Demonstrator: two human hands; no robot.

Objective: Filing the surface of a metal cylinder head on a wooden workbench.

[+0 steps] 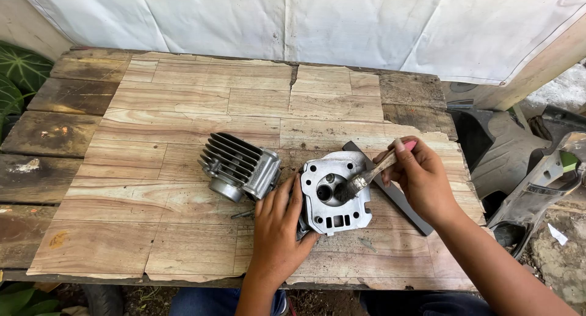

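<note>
A pale tan wooden bench [183,108] shows a patchwork of rectangular panels with streaky brown grain; its outer planks are darker, weathered grey-brown. On it sit two silvery grey metal parts: a finned cylinder [239,166] with dark shadowed stripes between its fins, and a cylinder head [336,197] with black round holes. A brush [372,172] has a light wooden handle, pink tip, metal band and dark bristles. A dark grey flat strip [403,203] lies beneath. White cloth [305,23] hangs behind; green veined leaves [18,72] sit at the left.
</note>
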